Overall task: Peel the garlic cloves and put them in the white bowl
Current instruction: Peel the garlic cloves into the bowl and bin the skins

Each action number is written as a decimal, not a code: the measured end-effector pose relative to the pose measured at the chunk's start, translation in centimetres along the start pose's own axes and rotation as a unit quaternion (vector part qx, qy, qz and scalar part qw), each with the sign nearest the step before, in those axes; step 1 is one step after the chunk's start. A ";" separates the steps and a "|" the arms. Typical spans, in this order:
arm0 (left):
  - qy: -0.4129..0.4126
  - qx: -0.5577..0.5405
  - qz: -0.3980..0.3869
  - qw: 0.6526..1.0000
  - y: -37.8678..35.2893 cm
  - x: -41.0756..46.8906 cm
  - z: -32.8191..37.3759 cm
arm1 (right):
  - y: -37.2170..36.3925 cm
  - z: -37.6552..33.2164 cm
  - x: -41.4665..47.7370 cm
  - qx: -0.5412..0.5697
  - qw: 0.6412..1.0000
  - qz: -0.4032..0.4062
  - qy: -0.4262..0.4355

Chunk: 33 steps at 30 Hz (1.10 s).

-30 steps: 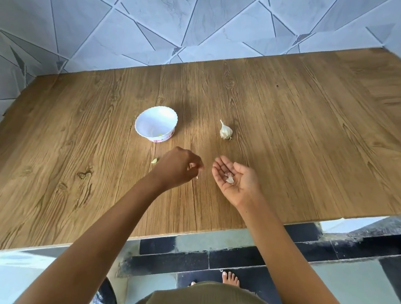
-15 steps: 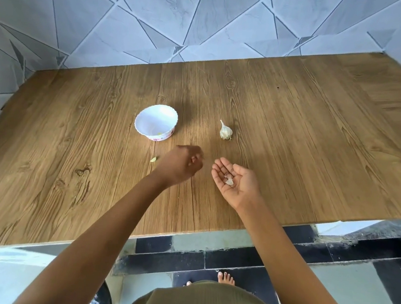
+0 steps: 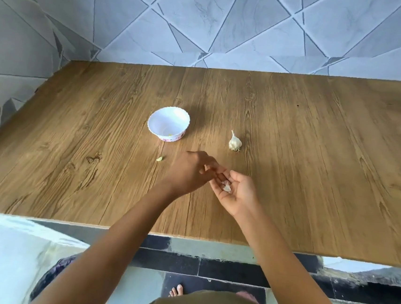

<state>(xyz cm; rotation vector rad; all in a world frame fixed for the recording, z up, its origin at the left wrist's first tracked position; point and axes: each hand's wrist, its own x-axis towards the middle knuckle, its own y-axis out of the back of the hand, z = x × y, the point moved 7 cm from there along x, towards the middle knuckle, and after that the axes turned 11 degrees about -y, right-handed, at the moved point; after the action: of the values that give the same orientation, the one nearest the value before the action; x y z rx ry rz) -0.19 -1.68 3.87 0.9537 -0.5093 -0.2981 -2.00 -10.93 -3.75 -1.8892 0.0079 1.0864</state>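
White garlic pieces (image 3: 226,187) lie in the upturned right hand (image 3: 238,192), its grip wide and cupped, above the counter (image 3: 316,163). The left hand (image 3: 187,172) puts its fingertips (image 3: 215,170) into that palm; blur hides whether its grip has closed on a piece. Probable step: selecting a clove to peel. The next move calls for a fine pinch. The white bowl (image 3: 168,126) stands near, beyond the left hand.

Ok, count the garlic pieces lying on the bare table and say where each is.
2: a garlic bulb right of the white bowl, and a small yellowish piece in front of the bowl, left of the left hand. Others could be hidden under that hand.
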 end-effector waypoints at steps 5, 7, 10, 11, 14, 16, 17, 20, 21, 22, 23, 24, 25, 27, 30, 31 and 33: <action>0.220 -0.213 0.160 0.938 0.6 -4.8 -2.2 | -0.8 0.4 0.4 -0.071 0.995 -0.012 -0.064; 0.307 -0.276 0.228 0.882 0.7 -7.7 -2.5 | -1.3 1.3 0.8 -0.107 0.991 -0.019 -0.084; 0.360 -0.320 0.333 0.811 1.9 -13.3 -2.0 | -2.7 5.2 1.2 -0.176 0.973 -0.037 -0.146; 0.374 -0.326 0.368 0.786 2.4 -15.4 -1.9 | -3.3 6.9 1.2 -0.195 0.965 -0.046 -0.168; 0.419 -0.323 0.456 0.716 3.5 -21.9 -1.8 | -4.8 12.1 1.2 -0.253 0.938 -0.071 -0.225; 0.433 -0.304 0.504 0.683 4.5 -26.3 -1.7 | -5.7 16.1 1.2 -0.279 0.921 -0.082 -0.260; 0.440 -0.294 0.519 0.671 4.8 -28.1 -1.7 | -6.0 17.8 1.1 -0.287 0.914 -0.088 -0.272; 0.463 -0.265 0.555 0.638 6.1 -33.7 -2.1 | -6.8 24.1 1.3 -0.322 0.890 -0.096 -0.309; 0.465 -0.266 0.565 0.627 6.4 -35.5 -2.4 | -7.1 26.2 1.4 -0.329 0.883 -0.097 -0.320; 0.466 -0.270 0.572 0.619 6.6 -36.8 -2.7 | -7.3 27.9 1.5 -0.335 0.877 -0.099 -0.329; 0.466 -0.271 0.580 0.610 7.0 -38.7 -3.3 | -7.5 30.3 1.8 -0.341 0.871 -0.100 -0.338; 0.470 -0.270 0.585 0.604 7.4 -40.6 -4.0 | -7.7 32.5 2.2 -0.346 0.867 -0.095 -0.345; 0.475 -0.269 0.587 0.597 7.8 -42.7 -4.9 | -7.9 34.8 2.7 -0.350 0.864 -0.089 -0.350; 0.489 -0.261 0.592 0.586 8.6 -46.6 -6.7 | -8.0 39.1 4.0 -0.357 0.859 -0.084 -0.358; 0.509 -0.261 0.596 0.564 9.1 -52.3 -10.2 | -7.8 45.7 7.3 -0.373 0.851 -0.071 -0.362; 0.515 -0.265 0.595 0.557 9.0 -54.0 -11.6 | -7.7 48.0 8.8 -0.378 0.849 -0.067 -0.363; 0.528 -0.276 0.599 0.535 8.0 -57.2 -14.5 | -7.2 51.8 12.0 -0.386 0.847 -0.053 -0.362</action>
<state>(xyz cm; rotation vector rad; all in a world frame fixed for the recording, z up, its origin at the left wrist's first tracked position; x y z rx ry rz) -40.49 39.08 -12.44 -0.1333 0.1846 1.2996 -26.74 35.07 -16.21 -1.9575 -1.0996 1.8372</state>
